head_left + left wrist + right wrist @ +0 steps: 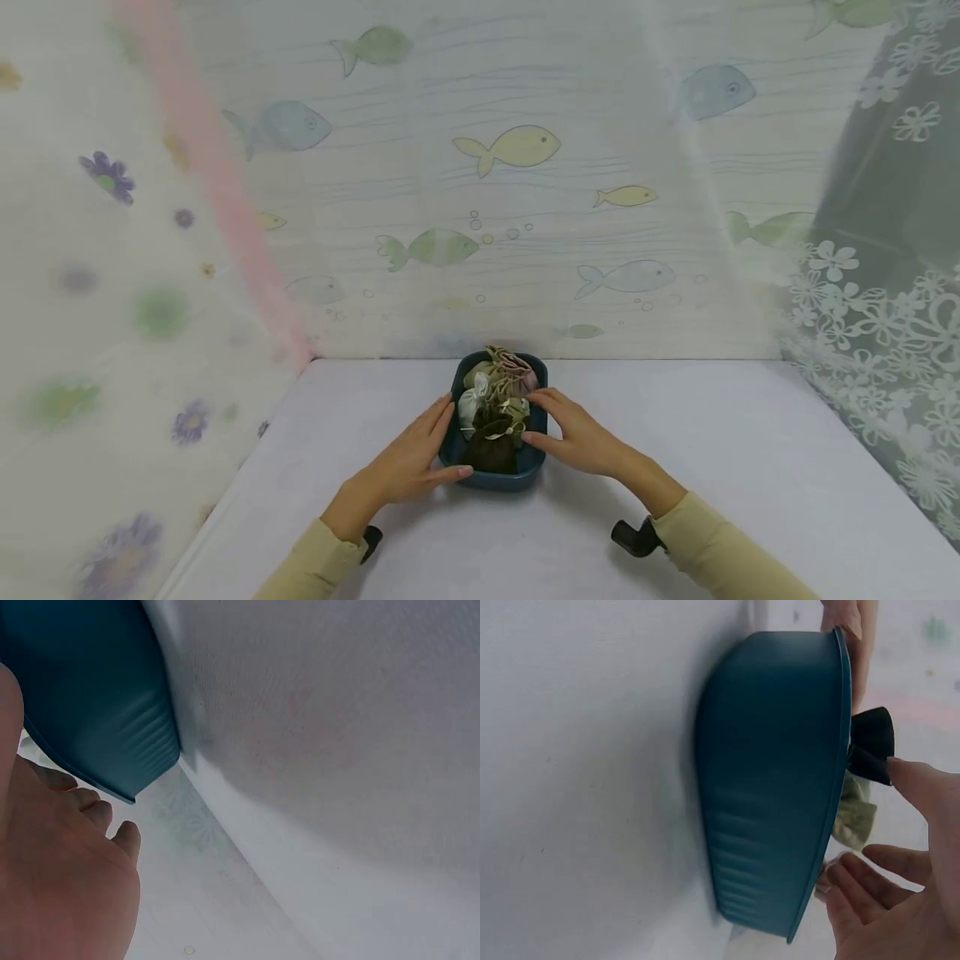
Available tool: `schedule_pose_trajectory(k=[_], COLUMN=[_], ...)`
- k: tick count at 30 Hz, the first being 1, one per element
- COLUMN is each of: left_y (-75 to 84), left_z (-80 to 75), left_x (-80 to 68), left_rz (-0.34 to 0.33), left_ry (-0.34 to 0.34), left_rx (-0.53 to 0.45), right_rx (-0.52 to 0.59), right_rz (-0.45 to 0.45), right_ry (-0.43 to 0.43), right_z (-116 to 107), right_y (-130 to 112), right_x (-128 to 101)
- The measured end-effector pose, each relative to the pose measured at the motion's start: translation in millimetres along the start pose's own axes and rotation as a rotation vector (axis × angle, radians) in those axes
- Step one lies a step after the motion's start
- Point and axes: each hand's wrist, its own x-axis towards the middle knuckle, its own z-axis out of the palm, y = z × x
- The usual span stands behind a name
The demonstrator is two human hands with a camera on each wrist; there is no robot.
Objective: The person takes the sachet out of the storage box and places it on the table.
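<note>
A dark blue tub full of small cloth pouches stands on the white table, near the back wall; the left hand lies against its side at 9 o'clock, fingers straight and together. The right hand rests on the rim at 3 o'clock, fingers relaxed and slightly apart, holding nothing.

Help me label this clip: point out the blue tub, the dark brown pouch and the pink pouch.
blue tub (772,787), right wrist view, outer side wall.
dark brown pouch (491,454), head view, its body.
pink pouch (516,371), head view, gathered top.
</note>
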Motion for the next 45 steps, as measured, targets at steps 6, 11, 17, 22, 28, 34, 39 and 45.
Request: schedule_pose_trajectory(k=[6,11,17,22,28,34,39,45], left_y=[1.2,2.3,5.0,5.2,4.7,5.8,7.6,8.4], left_z=[4.5,7.0,7.1,8.2,11.2,12.4,11.2,11.7], left_x=[3.1,2.3,4.0,4.8,4.7,2.6,1.8,2.4], left_rz=[0.014,0.007,0.009,-0.002,-0.008,-0.013,-0.026,-0.048], left_ry=[-0.002,-0.001,0.008,0.012,0.016,0.02,0.025,0.042], left_rx=[0.006,0.022,0.037,0.046,0.052,0.049,0.06,0.084], right_rx=[0.013,0.0,-0.02,-0.017,-0.013,-0.009,-0.03,-0.038], right_rz=[-0.041,-0.072,-0.064,-0.054,-0.029,-0.035,-0.019,0.001], right_ry=[-0.008,0.001,0.056,0.09,0.102,0.102,0.113,0.099], right_z=[10.2,20.8,29.4,34.9,42.4,48.3,50.2,50.3], right_y=[-2.1,-4.3,-4.5,-4.8,-4.5,-7.1,-6.4,-7.2], right_x=[6.7,14.1,18.6,21.5,23.4,22.5,23.9,26.8])
